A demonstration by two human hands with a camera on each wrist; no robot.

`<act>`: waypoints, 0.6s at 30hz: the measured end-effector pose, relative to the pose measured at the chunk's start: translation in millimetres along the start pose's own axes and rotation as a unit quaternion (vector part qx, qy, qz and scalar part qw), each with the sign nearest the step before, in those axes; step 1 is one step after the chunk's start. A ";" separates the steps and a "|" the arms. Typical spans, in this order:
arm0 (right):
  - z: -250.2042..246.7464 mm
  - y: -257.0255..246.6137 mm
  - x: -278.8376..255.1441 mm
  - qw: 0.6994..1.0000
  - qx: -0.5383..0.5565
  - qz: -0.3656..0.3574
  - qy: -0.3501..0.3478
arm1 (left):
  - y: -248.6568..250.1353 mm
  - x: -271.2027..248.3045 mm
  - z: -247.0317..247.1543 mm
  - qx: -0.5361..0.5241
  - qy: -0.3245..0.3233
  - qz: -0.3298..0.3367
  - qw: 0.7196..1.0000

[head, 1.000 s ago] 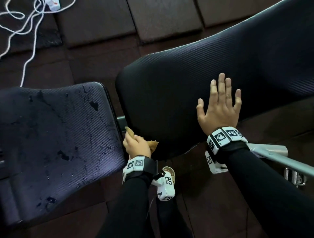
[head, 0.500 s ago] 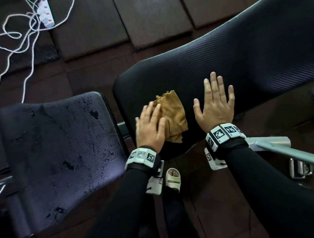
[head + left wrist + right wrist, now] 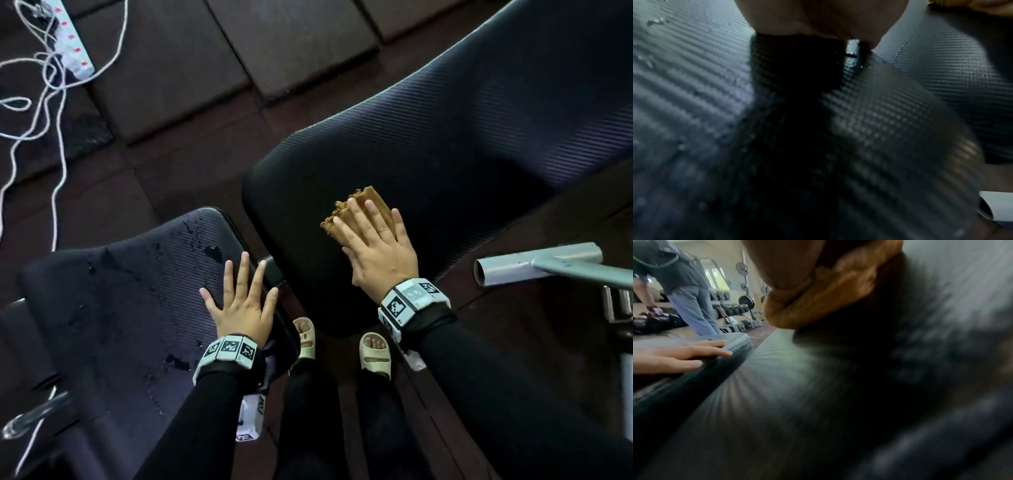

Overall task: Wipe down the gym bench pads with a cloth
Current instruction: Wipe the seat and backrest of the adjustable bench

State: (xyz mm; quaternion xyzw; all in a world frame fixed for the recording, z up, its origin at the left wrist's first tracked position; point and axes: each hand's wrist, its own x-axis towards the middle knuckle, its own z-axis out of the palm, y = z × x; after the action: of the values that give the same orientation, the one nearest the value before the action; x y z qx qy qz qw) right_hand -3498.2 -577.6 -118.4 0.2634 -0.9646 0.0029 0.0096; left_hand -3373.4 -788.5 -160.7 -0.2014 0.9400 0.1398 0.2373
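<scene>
In the head view, a tan cloth [image 3: 364,202] lies on the lower end of the black ribbed back pad [image 3: 462,137]. My right hand [image 3: 373,240] presses flat on the cloth with straight fingers, covering most of it. My left hand [image 3: 241,298] rests flat, fingers spread, on the right edge of the seat pad [image 3: 113,308], which carries water drops and dark wet patches. The right wrist view shows the bunched cloth [image 3: 828,296] under my palm and my left hand [image 3: 684,353] on the seat pad's edge. In the left wrist view, the wet seat pad [image 3: 684,81] fills the picture.
A grey metal frame tube [image 3: 548,263] sticks out at the right. A white power strip [image 3: 73,51] with loose cables lies on the dark floor tiles at far left. My sandalled feet [image 3: 375,353] stand between the pads. Another person [image 3: 684,288] bends near a dumbbell rack [image 3: 731,308].
The cloth went from under my left hand to under my right hand, further up the back pad. My left hand moved left onto the seat pad.
</scene>
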 end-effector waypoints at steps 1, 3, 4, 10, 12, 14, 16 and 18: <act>-0.7 3.2 2.6 1.000 -0.002 0.009 0.013 | -0.2 -0.1 -0.7 0.002 -0.011 0.001 1.000; -5.6 12.5 11.1 0.998 -0.005 0.041 0.037 | -0.4 -0.2 -2.5 0.002 -0.033 0.005 0.999; -9.2 19.1 16.4 0.997 -0.010 0.061 0.045 | -0.2 0.0 -3.8 -0.001 -0.041 0.007 0.999; -38.5 67.3 29.2 0.970 0.001 0.239 0.052 | -1.1 1.1 -7.4 0.000 -0.070 0.013 0.997; -44.5 72.0 20.3 0.953 0.022 0.293 0.074 | -2.1 1.8 -6.0 0.001 -0.072 0.019 0.997; -45.2 69.1 9.5 0.935 0.047 0.338 0.100 | -3.6 4.0 -5.4 0.001 -0.077 0.026 0.997; -41.6 60.4 0.8 0.911 0.087 0.380 0.133 | -6.4 6.9 -4.4 0.003 -0.089 0.031 0.996; -37.0 49.9 -6.9 0.889 0.127 0.406 0.170 | -8.6 9.1 -3.2 0.004 -0.101 0.035 0.994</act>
State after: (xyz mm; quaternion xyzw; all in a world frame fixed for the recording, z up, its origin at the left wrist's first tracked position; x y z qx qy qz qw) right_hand -3517.0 -530.7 -81.6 -0.1565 -0.9624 0.1738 0.1383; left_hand -3378.1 -800.0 -164.0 -0.1519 0.9181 0.1641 0.3271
